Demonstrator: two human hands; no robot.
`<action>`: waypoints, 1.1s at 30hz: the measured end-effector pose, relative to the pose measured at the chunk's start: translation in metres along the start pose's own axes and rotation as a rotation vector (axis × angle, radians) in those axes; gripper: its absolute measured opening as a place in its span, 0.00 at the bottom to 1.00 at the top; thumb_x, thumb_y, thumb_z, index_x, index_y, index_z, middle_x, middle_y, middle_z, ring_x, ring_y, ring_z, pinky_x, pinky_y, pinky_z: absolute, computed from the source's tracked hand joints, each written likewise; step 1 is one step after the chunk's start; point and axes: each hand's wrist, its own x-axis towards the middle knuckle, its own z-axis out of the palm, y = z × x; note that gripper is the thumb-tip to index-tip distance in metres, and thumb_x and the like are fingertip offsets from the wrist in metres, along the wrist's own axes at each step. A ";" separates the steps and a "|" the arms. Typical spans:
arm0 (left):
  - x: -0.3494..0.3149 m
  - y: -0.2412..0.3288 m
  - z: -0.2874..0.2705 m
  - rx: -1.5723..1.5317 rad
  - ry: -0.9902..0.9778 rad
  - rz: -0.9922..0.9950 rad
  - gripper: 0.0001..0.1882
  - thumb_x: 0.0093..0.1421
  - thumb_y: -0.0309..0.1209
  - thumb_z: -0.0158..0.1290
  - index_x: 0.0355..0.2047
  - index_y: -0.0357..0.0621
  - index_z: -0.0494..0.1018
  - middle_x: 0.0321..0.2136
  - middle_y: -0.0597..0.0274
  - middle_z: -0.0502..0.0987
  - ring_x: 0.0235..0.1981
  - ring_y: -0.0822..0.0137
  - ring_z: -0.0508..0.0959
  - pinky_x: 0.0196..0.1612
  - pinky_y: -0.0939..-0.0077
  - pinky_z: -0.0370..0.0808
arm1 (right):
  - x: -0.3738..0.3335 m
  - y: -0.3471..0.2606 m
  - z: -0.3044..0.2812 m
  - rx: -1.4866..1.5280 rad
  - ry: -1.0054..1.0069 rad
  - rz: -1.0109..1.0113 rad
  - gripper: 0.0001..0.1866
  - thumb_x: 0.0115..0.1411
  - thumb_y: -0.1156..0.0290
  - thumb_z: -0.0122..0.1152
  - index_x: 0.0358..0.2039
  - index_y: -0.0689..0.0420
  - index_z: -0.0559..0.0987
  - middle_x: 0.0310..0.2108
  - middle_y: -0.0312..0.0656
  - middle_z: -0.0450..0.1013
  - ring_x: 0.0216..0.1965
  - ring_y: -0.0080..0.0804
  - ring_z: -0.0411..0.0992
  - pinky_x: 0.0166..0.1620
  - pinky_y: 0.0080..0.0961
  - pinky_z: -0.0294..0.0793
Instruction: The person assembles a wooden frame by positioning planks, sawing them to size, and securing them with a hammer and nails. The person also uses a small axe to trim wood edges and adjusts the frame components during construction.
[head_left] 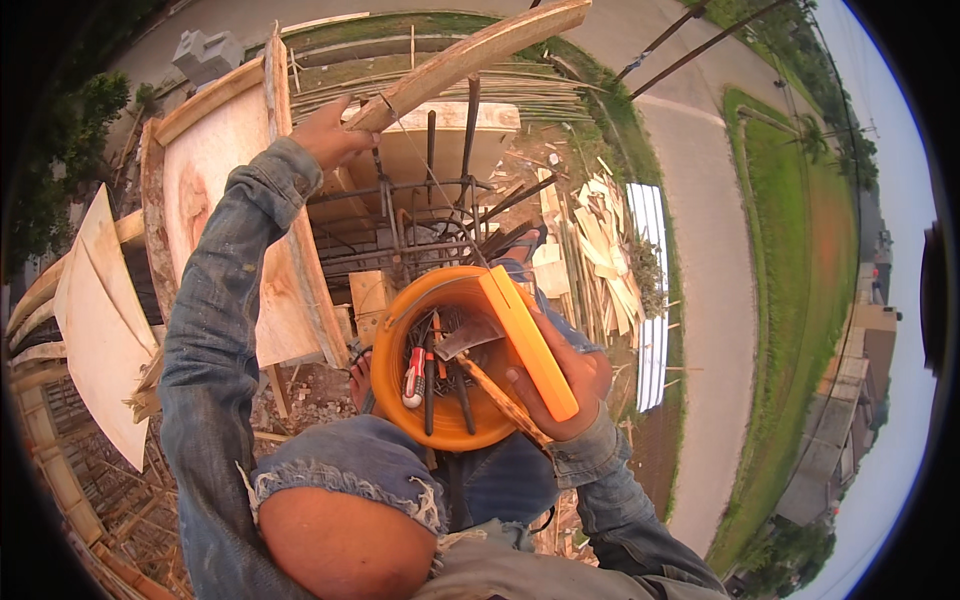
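Observation:
My left hand (335,135) is closed around the near end of a long wooden beam (480,60). My right hand (565,385) grips a long, flat yellow-orange case (530,345) over the bucket's right rim; its exact kind is unclear. A thin line (425,165) stretches from the case's top up to the beam beside my left hand. Below, an orange bucket (392,310) holds a metal-headed tool with a wooden handle (495,395), a red-and-white-handled tool (413,378), dark rod-like tools (429,390) and what look like nails.
Steel reinforcing bars (400,225) rise beyond the bucket. Plywood formwork (215,180) stands at left, with a loose plywood sheet (100,320) nearby. Scrap boards (605,250) and a white corrugated sheet (648,300) lie below at right, beside a road (705,300). My knee (345,515) is in front.

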 end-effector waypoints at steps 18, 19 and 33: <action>0.001 0.057 0.001 0.685 0.342 -0.058 0.20 0.50 0.40 0.61 0.40 0.41 0.78 0.37 0.46 0.80 0.42 0.49 0.80 0.48 0.60 0.77 | 0.019 0.006 0.003 0.051 -0.054 -0.059 0.36 0.55 0.73 0.62 0.64 0.61 0.61 0.43 0.52 0.77 0.43 0.44 0.78 0.46 0.31 0.76; 0.003 0.056 0.001 0.691 0.352 -0.084 0.20 0.50 0.40 0.61 0.40 0.41 0.78 0.38 0.46 0.80 0.41 0.49 0.80 0.48 0.60 0.77 | 0.020 0.004 0.004 0.025 -0.047 -0.078 0.36 0.55 0.73 0.62 0.64 0.61 0.61 0.43 0.52 0.77 0.41 0.42 0.79 0.45 0.30 0.76; 0.027 0.034 0.012 0.756 0.455 0.064 0.14 0.51 0.35 0.58 0.35 0.40 0.79 0.32 0.47 0.80 0.37 0.49 0.81 0.44 0.60 0.78 | 0.125 0.029 0.040 0.021 0.061 -0.304 0.31 0.55 0.76 0.60 0.61 0.63 0.65 0.34 0.43 0.77 0.25 0.23 0.72 0.35 0.21 0.74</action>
